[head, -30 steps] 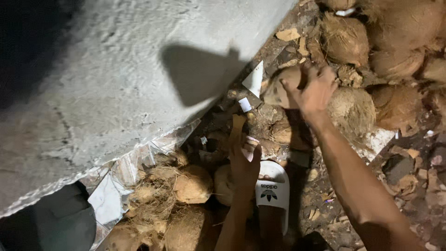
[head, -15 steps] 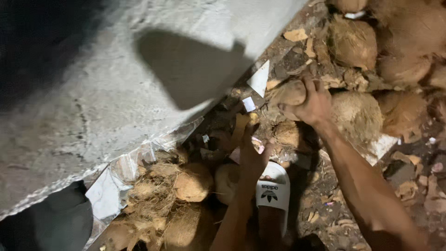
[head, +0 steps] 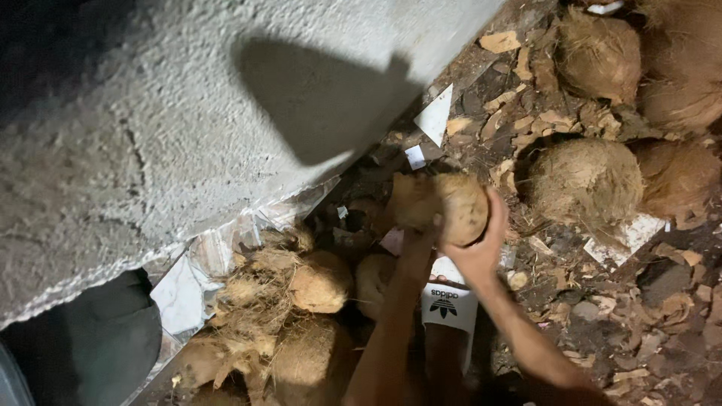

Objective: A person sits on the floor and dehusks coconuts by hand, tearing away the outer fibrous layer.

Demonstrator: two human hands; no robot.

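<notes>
Fingers of the right hand curl around a husked coconut at frame centre; the left hand grips its near side. More coconuts lie upper right, a concrete slab upper left.

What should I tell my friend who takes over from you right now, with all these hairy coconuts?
Right hand: cupped under a husked coconut, holding it up off the ground.
Left hand: pressed against the same coconut from below; its grip is partly hidden.
Heap of fibrous coconuts lies lower left, by the grey concrete slab.
More whole coconuts sit on the right, among husk chips.
A sandal is below the hands.
Done: one coconut lifted. Left: the others lie untouched.
</notes>
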